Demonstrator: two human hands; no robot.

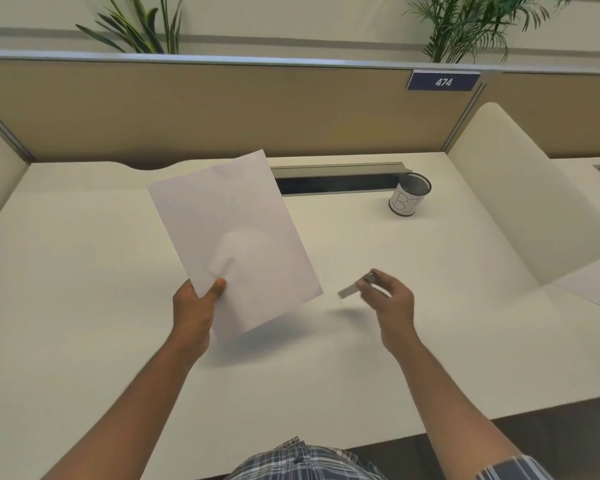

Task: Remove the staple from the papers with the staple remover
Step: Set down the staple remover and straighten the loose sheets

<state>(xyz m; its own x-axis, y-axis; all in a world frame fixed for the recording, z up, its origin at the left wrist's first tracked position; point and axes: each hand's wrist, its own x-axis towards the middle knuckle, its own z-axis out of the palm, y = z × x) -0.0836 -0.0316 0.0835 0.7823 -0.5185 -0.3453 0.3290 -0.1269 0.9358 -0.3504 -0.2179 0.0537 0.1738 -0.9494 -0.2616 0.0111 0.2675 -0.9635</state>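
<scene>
**Above the surface: papers in left hand, remover in right**

Over the white surface (84,271), left hand (196,306) raised, thumb on top and fingers curled beneath, clamped on the lower left edge of the papers (232,237). Held up off the surface, tilted, far corner leaning toward the partition (222,109), shadow cast below. Blank white face toward the camera, a soft crease near the thumb. No telling where the staple sits.

To the right of the papers, well apart from them, right hand (388,299) lifted too, fingers curled round the remover (355,287). Blurred: a grey metal end poking out leftward toward the papers, a darker part tucked by the fingertips. Cannot tell how its jaws stand. Faint shadow on the surface under it.

Farther back and right, a mesh cup (410,194) standing upright, wrapped in a white label with large letters, just beside the end of a long grey cable slot (336,180) set into the surface. On the partition's top right, a blue tag (443,81) reading 474. Behind the partition, two green plants, one at left (136,26), one at right (471,22). At right, a curved cream divider (520,202). At the bottom edge, plaid cloth (305,462).
</scene>
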